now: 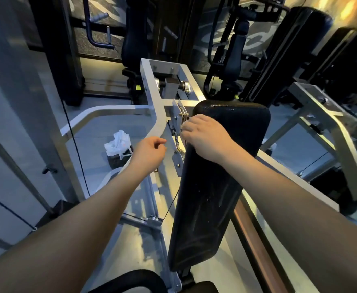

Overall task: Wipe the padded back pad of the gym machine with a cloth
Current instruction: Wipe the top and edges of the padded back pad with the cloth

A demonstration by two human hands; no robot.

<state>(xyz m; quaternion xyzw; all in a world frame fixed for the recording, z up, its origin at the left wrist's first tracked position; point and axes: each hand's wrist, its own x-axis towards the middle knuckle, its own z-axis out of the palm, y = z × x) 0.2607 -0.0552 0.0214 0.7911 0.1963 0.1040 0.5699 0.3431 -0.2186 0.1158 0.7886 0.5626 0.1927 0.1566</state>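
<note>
Long black padded back pad (215, 176), centre, 12-to-6 | our right hand (205, 135) on its 11 o'clock edge, grip we cannot tell | our left hand (150, 152) at its 9, loosely curled, empty

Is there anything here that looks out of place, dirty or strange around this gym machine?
Two things. A crumpled white plastic bag sits on a dark object on the floor, left of the machine's frame. The black back pad shows pale streaks on its lower half.
</note>
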